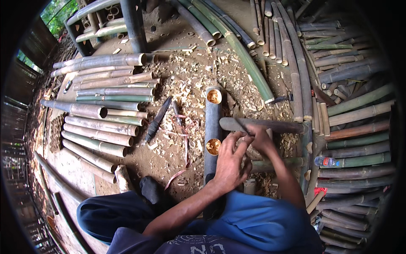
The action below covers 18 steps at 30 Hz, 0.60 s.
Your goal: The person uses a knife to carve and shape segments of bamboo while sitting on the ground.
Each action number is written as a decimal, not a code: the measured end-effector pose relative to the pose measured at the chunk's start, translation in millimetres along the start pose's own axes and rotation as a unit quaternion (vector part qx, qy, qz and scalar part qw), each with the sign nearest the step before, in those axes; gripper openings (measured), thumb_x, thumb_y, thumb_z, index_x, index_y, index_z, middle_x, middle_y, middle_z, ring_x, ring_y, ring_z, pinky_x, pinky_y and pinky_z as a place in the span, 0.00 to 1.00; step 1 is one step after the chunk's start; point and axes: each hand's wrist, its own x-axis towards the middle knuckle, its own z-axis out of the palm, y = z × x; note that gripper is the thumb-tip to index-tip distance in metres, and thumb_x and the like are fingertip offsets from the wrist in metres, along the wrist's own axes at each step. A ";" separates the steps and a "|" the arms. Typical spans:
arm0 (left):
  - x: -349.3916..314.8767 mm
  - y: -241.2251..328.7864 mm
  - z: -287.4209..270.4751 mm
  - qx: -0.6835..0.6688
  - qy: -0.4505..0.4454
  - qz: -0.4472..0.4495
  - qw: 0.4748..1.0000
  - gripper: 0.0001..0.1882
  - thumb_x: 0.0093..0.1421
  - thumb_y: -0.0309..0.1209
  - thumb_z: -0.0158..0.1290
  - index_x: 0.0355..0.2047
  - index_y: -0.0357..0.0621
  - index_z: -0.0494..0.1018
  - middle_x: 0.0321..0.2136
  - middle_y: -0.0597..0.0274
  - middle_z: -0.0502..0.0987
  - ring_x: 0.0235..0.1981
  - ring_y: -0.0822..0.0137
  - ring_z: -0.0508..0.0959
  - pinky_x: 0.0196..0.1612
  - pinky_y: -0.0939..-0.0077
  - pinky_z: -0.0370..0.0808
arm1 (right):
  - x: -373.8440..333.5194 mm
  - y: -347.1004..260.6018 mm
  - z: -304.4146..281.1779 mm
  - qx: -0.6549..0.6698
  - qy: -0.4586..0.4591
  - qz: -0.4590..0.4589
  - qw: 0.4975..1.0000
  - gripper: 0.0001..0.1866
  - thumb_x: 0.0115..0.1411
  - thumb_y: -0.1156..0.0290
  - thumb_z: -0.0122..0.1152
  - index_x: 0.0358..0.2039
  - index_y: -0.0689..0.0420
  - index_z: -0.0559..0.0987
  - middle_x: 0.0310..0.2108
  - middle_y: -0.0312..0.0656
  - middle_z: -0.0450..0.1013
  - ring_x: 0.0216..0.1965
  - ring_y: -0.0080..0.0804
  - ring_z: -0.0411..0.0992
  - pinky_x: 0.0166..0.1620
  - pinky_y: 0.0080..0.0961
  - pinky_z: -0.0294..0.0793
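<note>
A dark bamboo pole (212,120) lies lengthwise in front of me, with two round openings cut into its upper side and pale wood showing inside. My right hand (261,139), somewhat blurred, is closed around a narrow dark blade (241,126), whose tip points up and left. Close beside it, my left hand (230,163) has its fingers bent near the lower opening. Whatever sits between those fingers is hidden. Behind both hands, a bamboo crosspiece (275,125) with a rounded end reaches toward the long pole; a second, greenish crosspiece (279,164) runs below it.
Cut bamboo lengths (101,120) lie in rows at left, and a large stack (355,171) fills the right. Between them, wood shavings (182,80) cover the ground. A dark long-bladed tool (158,120) lies left of the pole. A plastic bottle (326,161) rests on the right stack.
</note>
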 end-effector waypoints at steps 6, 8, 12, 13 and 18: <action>-5.9 -27.3 16.9 -0.151 -0.109 -0.085 0.979 0.08 0.62 0.21 0.60 0.42 0.37 0.80 0.38 0.53 0.80 0.39 0.60 0.83 0.43 0.67 0.80 | 139.3 62.2 -53.5 -0.147 0.158 0.007 0.976 0.35 0.59 0.75 0.64 0.69 0.51 0.71 0.44 0.49 0.76 0.40 0.38 0.77 0.44 0.35 0.77; -17.6 -36.4 22.9 -0.164 -0.132 -0.129 0.969 0.06 0.63 0.23 0.61 0.40 0.37 0.81 0.34 0.55 0.81 0.38 0.63 0.83 0.44 0.68 0.79 | 180.4 94.9 -37.1 -0.195 0.178 -0.007 0.965 0.35 0.58 0.74 0.66 0.68 0.48 0.71 0.46 0.52 0.75 0.44 0.43 0.77 0.49 0.39 0.76; -27.1 -46.5 30.5 -0.188 -0.167 -0.180 0.951 0.07 0.64 0.26 0.62 0.39 0.35 0.81 0.34 0.56 0.81 0.38 0.66 0.82 0.43 0.69 0.78 | 210.5 142.1 -8.0 -0.294 0.238 0.002 0.926 0.34 0.58 0.74 0.68 0.66 0.46 0.74 0.53 0.56 0.71 0.53 0.53 0.73 0.57 0.45 0.73; -28.4 -49.2 30.3 -0.187 -0.176 -0.190 0.948 0.07 0.64 0.26 0.63 0.39 0.35 0.81 0.34 0.56 0.81 0.38 0.67 0.82 0.43 0.69 0.78 | 208.5 157.1 -4.0 -0.310 0.256 0.003 0.916 0.33 0.58 0.74 0.68 0.65 0.47 0.74 0.55 0.57 0.70 0.55 0.55 0.72 0.59 0.45 0.71; 38.7 -135.6 -18.5 -0.026 0.071 -0.232 0.970 0.13 0.68 0.34 0.56 0.30 0.35 0.77 0.20 0.57 0.78 0.21 0.70 0.75 0.24 0.69 0.72 | 115.1 79.6 -3.3 -0.175 0.283 -0.034 0.942 0.27 0.61 0.72 0.66 0.62 0.55 0.75 0.60 0.54 0.67 0.59 0.55 0.68 0.63 0.47 0.66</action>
